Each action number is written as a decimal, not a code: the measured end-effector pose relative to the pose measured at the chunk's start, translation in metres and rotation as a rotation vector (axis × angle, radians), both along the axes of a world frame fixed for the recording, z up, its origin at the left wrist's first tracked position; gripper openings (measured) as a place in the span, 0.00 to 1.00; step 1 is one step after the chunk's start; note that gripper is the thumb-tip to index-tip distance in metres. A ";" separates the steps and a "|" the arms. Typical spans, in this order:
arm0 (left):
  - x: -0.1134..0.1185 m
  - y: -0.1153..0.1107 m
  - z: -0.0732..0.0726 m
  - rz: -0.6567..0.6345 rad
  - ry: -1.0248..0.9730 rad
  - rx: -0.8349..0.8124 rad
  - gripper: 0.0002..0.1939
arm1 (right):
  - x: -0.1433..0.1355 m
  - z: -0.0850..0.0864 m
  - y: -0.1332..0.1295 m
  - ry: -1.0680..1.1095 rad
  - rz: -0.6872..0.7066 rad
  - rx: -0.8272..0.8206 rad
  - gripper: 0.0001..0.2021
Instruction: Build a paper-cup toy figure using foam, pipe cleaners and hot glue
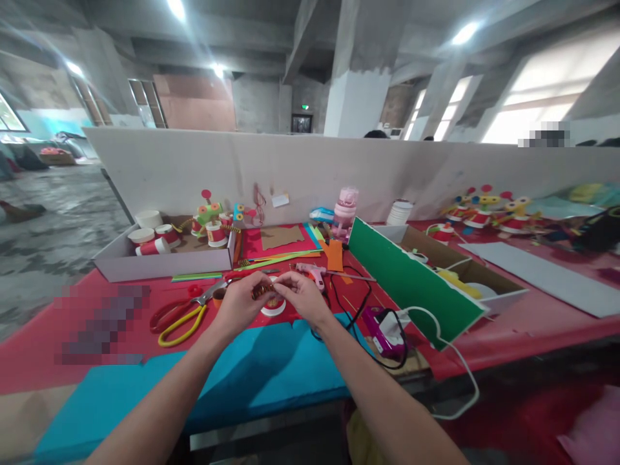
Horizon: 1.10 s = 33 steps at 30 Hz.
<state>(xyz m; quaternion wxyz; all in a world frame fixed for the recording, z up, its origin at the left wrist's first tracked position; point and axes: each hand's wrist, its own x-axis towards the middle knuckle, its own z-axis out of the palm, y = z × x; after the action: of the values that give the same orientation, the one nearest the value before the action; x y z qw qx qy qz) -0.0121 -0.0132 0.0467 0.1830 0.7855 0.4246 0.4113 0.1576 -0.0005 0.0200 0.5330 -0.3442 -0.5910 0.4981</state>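
My left hand [247,296] is closed round a small coiled gold-brown strip [263,291], which looks like a pipe cleaner wound into a spring. The fingers of my right hand [296,292] pinch together at the coil's right end, close to the left fingertips. Just under both hands is a red and white paper cup [274,310], partly hidden by them. Left of my left hand lie large scissors [181,323] with one red and one yellow handle. A pink glue gun [311,272] rests just beyond my right hand.
At the left, a white box [167,265] holds paper cups and cup figures. A green-sided box [411,284] stands right, beside a purple power strip [386,332] with cables. Blue cloth [271,368] covers the front edge. Behind rises a white partition [217,168].
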 end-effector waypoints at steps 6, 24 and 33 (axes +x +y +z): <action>-0.004 0.002 0.004 0.065 -0.001 0.016 0.06 | 0.008 0.003 0.004 0.022 -0.067 0.044 0.11; -0.005 0.009 -0.001 0.075 -0.223 -0.157 0.10 | 0.084 -0.013 0.041 -0.845 -0.662 0.035 0.10; -0.010 0.013 -0.003 0.084 -0.298 -0.175 0.11 | 0.076 -0.041 0.053 -1.132 -0.622 -0.184 0.17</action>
<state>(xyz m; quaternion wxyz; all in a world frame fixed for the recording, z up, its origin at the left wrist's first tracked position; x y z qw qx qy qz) -0.0222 -0.0004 0.0439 0.2941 0.6786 0.4594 0.4919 0.2341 0.0521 -0.0215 0.2272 -0.7524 -0.6082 0.1109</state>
